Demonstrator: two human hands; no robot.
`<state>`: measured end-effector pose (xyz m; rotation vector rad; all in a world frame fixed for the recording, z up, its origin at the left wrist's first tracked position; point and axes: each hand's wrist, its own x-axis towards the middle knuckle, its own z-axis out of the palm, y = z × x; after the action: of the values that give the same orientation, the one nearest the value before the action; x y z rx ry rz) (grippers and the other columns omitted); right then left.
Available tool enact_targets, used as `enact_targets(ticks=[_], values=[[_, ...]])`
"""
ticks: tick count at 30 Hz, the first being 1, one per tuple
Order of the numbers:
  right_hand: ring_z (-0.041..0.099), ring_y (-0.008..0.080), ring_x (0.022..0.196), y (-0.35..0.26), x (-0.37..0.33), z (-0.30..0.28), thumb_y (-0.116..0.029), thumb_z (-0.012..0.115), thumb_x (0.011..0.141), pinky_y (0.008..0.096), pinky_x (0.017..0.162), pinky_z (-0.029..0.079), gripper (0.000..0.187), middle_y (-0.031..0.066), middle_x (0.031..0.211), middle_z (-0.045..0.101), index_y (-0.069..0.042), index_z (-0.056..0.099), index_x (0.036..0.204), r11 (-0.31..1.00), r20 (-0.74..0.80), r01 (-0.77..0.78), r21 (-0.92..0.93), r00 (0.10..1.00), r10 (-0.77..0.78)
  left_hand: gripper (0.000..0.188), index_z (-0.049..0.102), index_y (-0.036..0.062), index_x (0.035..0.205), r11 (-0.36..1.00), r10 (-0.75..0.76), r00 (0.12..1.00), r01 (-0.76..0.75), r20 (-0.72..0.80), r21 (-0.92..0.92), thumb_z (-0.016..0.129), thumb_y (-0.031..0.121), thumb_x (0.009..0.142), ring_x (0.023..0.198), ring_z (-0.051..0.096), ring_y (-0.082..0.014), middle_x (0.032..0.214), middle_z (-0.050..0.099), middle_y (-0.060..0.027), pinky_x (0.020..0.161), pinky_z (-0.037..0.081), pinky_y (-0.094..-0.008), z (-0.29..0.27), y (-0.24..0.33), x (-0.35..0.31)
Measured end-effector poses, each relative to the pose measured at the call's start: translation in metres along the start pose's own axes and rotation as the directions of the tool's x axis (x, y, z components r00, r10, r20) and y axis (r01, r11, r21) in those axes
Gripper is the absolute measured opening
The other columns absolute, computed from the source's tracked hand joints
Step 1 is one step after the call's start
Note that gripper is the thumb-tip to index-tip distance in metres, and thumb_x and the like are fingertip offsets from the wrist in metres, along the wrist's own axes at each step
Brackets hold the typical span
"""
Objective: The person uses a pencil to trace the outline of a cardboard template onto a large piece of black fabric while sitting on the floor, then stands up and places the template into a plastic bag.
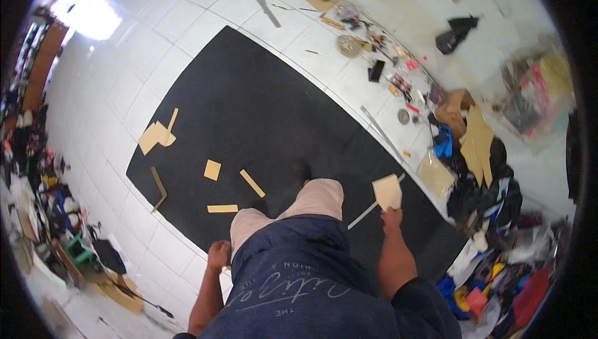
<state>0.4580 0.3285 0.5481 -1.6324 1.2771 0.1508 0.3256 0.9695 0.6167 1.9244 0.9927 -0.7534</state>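
Observation:
My right hand [391, 216] is closed on the lower end of a flat tan cardboard piece [387, 190] and holds it above the black mat [237, 83]. Behind that piece, a straight grey metal ruler [362, 216] lies on the mat, partly covered. My left hand [218, 255] hangs beside my left thigh, its fingers curled, with nothing visible in it. Ahead of my legs lie a small tan square [212, 170] and two narrow tan strips, one slanted [252, 184] and one level [222, 209]. Farther left are several overlapping tan pieces [153, 138].
An L-shaped square [160, 190] lies at the mat's left edge. Along the right wall run small tools and parts [398, 83], a long metal strip [381, 133] and tan sheets [476, 146]. Cluttered piles [498, 289] stand at right, more at left [81, 248].

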Motion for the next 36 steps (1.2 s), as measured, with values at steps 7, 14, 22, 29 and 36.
enact_targets(ticks=[7, 14, 22, 29, 36], values=[[0.059, 0.0181, 0.066, 0.167, -0.169, -0.089, -0.008, 0.051, 0.092, 0.0339, 0.056, 0.047, 0.031, 0.0138, 0.087, 0.063, 0.006, 0.052, 0.119, 0.985, -0.255, -0.035, 0.168, 0.964, 0.077, 0.031, 0.068, -0.0039, 0.109, 0.992, 0.087, 0.995, -0.091, -0.053, -0.089, 0.067, 0.024, 0.095, 0.089, 0.065, -0.0170, 0.096, 0.072, -0.0101, 0.080, 0.052, -0.0326, -0.104, -0.082, 0.087], [0.061, 0.0245, 0.068, 0.347, -0.260, -0.059, -0.007, 0.057, 0.086, 0.0358, 0.054, 0.048, 0.038, 0.0167, 0.094, 0.062, 0.011, 0.052, 0.119, 0.940, -0.206, -0.012, 0.342, 0.975, 0.088, 0.042, 0.075, -0.0008, 0.098, 0.954, 0.152, 0.988, -0.146, -0.004, 0.264, 0.064, 0.038, 0.087, 0.095, 0.072, -0.0361, 0.096, 0.074, -0.0217, 0.087, 0.053, -0.0441, -0.109, -0.133, 0.048], [0.059, 0.0169, 0.066, 0.347, -0.331, -0.118, -0.005, 0.050, 0.095, 0.0303, 0.053, 0.045, 0.035, 0.0115, 0.090, 0.062, 0.002, 0.052, 0.129, 0.959, -0.085, 0.006, 0.283, 0.996, 0.019, 0.042, 0.072, -0.0024, 0.112, 0.926, 0.287, 0.941, -0.321, 0.181, 0.198, 0.064, 0.034, 0.091, 0.103, 0.071, -0.0307, 0.105, 0.074, -0.0210, 0.092, 0.053, -0.0396, -0.032, -0.200, -0.033], [0.059, 0.0147, 0.062, 0.336, -0.384, -0.147, -0.017, 0.055, 0.100, 0.0312, 0.056, 0.047, 0.025, 0.0106, 0.089, 0.066, 0.005, 0.059, 0.112, 0.985, -0.246, 0.174, 0.015, 0.955, -0.165, 0.028, 0.073, 0.0002, 0.095, 0.882, 0.292, 0.944, -0.328, 0.155, 0.338, 0.056, 0.023, 0.092, 0.083, 0.071, -0.0327, 0.093, 0.074, -0.0211, 0.072, 0.054, -0.0433, -0.043, -0.356, -0.060], [0.061, 0.0182, 0.062, 0.675, -0.448, -0.193, -0.013, 0.055, 0.096, 0.0324, 0.054, 0.049, 0.023, 0.0127, 0.084, 0.064, 0.004, 0.055, 0.111, 0.986, -0.454, 0.137, -0.094, 0.876, -0.165, 0.030, 0.072, 0.0029, 0.114, 0.794, -0.066, 0.950, -0.136, 0.306, 0.593, 0.050, 0.019, 0.100, 0.080, 0.073, -0.0322, 0.104, 0.074, -0.0202, 0.075, 0.059, -0.0457, -0.068, -0.430, -0.025]])
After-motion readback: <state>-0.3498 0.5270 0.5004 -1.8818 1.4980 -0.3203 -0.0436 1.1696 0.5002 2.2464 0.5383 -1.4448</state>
